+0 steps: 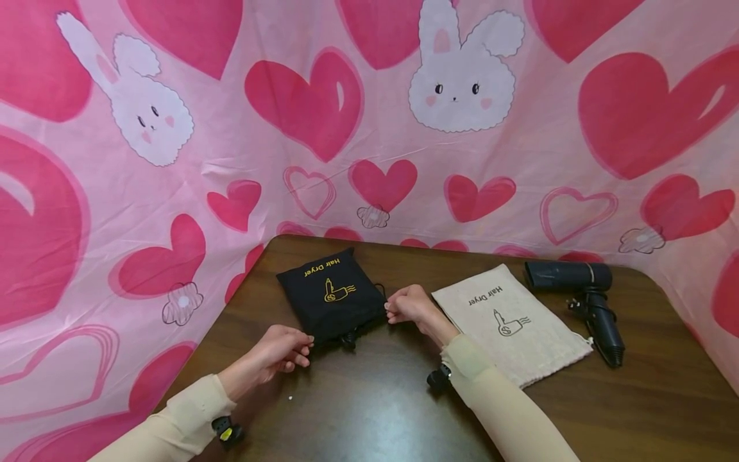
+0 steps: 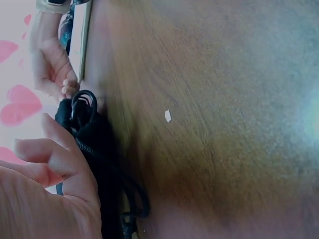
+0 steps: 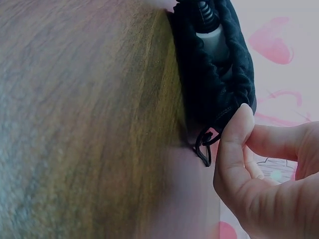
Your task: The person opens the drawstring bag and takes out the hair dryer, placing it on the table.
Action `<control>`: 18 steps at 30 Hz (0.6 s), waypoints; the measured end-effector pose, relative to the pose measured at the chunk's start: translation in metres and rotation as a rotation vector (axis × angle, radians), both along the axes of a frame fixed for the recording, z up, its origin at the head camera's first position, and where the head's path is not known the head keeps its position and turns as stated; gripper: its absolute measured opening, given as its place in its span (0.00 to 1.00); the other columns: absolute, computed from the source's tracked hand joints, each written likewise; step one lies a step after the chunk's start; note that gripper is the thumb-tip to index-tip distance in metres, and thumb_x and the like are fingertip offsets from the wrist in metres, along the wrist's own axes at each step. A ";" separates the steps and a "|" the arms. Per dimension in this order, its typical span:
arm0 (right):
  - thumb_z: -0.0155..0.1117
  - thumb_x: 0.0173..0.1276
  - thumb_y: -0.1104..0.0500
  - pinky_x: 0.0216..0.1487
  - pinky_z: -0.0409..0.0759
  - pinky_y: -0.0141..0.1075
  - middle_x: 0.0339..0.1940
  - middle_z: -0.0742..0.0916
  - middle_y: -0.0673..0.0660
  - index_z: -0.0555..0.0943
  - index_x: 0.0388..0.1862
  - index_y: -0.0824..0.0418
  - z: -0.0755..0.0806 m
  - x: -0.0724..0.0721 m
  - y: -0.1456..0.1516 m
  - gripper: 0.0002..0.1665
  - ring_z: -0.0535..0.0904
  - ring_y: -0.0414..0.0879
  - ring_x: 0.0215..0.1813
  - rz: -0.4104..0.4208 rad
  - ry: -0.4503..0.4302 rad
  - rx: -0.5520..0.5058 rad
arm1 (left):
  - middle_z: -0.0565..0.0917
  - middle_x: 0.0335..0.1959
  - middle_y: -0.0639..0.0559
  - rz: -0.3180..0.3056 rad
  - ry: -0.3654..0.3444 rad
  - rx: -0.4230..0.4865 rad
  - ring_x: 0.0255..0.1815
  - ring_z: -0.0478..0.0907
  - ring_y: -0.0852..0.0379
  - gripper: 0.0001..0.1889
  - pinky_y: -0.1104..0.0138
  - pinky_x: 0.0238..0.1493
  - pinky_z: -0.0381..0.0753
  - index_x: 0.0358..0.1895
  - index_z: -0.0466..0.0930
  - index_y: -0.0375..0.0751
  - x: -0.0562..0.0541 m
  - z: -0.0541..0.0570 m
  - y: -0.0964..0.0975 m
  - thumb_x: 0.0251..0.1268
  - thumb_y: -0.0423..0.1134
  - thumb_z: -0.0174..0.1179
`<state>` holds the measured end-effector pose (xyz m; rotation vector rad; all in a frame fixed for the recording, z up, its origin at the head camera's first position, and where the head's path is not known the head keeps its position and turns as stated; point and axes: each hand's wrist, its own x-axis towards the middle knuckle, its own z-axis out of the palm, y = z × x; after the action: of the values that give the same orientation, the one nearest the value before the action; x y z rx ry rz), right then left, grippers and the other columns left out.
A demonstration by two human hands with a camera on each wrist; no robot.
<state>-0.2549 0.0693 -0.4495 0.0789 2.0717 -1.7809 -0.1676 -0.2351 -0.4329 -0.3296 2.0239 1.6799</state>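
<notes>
A black drawstring bag with yellow "Hair Dryer" lettering lies on the table, its gathered mouth toward me. My left hand pinches the mouth's left corner in the head view. At the right corner, my right hand pinches the edge between thumb and forefinger. Black drawstring loops hang from the mouth in the left wrist view. Through the gap in the mouth, the right wrist view shows a black ridged cord end and a pale part inside; the rest is hidden by cloth.
A cream "Hair Dryer" drawstring bag lies flat right of the black one, under my right forearm's reach. Beyond it rests a black hair dryer. A small white scrap is on the brown table. Heart-patterned cloth hangs behind.
</notes>
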 end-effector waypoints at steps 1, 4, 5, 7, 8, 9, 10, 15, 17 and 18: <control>0.64 0.73 0.72 0.35 0.87 0.36 0.28 0.85 0.60 0.82 0.44 0.77 0.000 0.000 0.000 0.06 0.82 0.43 0.26 0.002 0.004 0.002 | 0.82 0.26 0.48 -0.003 0.002 0.002 0.22 0.84 0.60 0.11 0.74 0.21 0.74 0.40 0.82 0.28 0.000 0.000 -0.001 0.76 0.37 0.62; 0.64 0.73 0.72 0.35 0.87 0.36 0.27 0.85 0.60 0.82 0.43 0.77 0.001 0.001 0.000 0.06 0.82 0.43 0.26 0.002 0.005 0.004 | 0.82 0.26 0.48 -0.005 0.006 0.004 0.22 0.83 0.60 0.11 0.74 0.21 0.74 0.39 0.82 0.28 0.001 0.000 -0.002 0.76 0.36 0.62; 0.63 0.73 0.72 0.35 0.87 0.36 0.27 0.85 0.60 0.82 0.44 0.77 0.001 0.001 0.000 0.06 0.82 0.43 0.26 0.001 0.006 0.005 | 0.82 0.26 0.48 -0.004 0.007 0.002 0.22 0.84 0.60 0.11 0.74 0.21 0.74 0.39 0.82 0.28 0.001 0.000 -0.002 0.76 0.36 0.62; 0.63 0.73 0.72 0.35 0.87 0.36 0.27 0.85 0.60 0.82 0.44 0.77 0.001 0.001 0.000 0.07 0.82 0.43 0.26 0.002 0.005 0.004 | 0.82 0.26 0.48 -0.007 0.013 -0.003 0.22 0.84 0.60 0.11 0.74 0.21 0.74 0.39 0.83 0.28 0.002 0.000 -0.002 0.76 0.36 0.62; 0.63 0.73 0.72 0.35 0.87 0.36 0.27 0.85 0.60 0.82 0.45 0.77 0.001 0.001 0.000 0.07 0.82 0.43 0.26 0.000 0.000 0.004 | 0.82 0.26 0.48 -0.010 0.017 -0.006 0.22 0.84 0.60 0.11 0.74 0.21 0.74 0.39 0.83 0.28 0.002 -0.001 -0.002 0.76 0.36 0.62; 0.63 0.73 0.72 0.35 0.87 0.36 0.27 0.85 0.60 0.82 0.45 0.77 0.000 0.000 0.001 0.07 0.82 0.43 0.26 0.000 -0.002 0.006 | 0.82 0.26 0.48 -0.015 0.020 -0.008 0.22 0.84 0.60 0.11 0.74 0.21 0.74 0.40 0.82 0.28 0.002 0.000 -0.003 0.76 0.36 0.62; 0.63 0.73 0.72 0.35 0.87 0.36 0.28 0.85 0.60 0.82 0.45 0.77 0.000 0.000 0.001 0.07 0.82 0.43 0.26 -0.001 -0.004 0.006 | 0.82 0.26 0.48 -0.019 0.023 -0.010 0.22 0.84 0.60 0.11 0.74 0.21 0.74 0.40 0.82 0.27 0.003 -0.001 -0.003 0.76 0.36 0.62; 0.63 0.74 0.71 0.34 0.87 0.35 0.28 0.85 0.60 0.82 0.44 0.77 -0.001 -0.001 0.001 0.06 0.82 0.43 0.26 -0.001 -0.006 0.008 | 0.81 0.26 0.47 -0.030 0.043 -0.024 0.22 0.84 0.59 0.11 0.74 0.21 0.74 0.40 0.83 0.27 0.005 0.002 -0.005 0.76 0.36 0.62; 0.64 0.73 0.72 0.34 0.87 0.35 0.28 0.84 0.60 0.82 0.43 0.77 -0.001 -0.001 0.002 0.06 0.81 0.43 0.26 -0.004 0.001 0.005 | 0.81 0.26 0.47 -0.032 0.051 -0.030 0.22 0.84 0.59 0.11 0.74 0.21 0.74 0.40 0.83 0.27 0.006 0.004 -0.005 0.76 0.36 0.62; 0.64 0.73 0.72 0.34 0.87 0.35 0.28 0.84 0.60 0.83 0.43 0.77 -0.001 -0.002 0.002 0.06 0.81 0.43 0.26 -0.005 0.004 0.006 | 0.81 0.27 0.47 -0.034 0.053 -0.031 0.22 0.84 0.58 0.12 0.74 0.21 0.74 0.40 0.83 0.27 0.006 0.005 -0.005 0.76 0.36 0.62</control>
<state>-0.2565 0.0711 -0.4504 0.0824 2.0815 -1.7801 -0.1617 -0.2406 -0.4284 -0.2625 2.0846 1.6545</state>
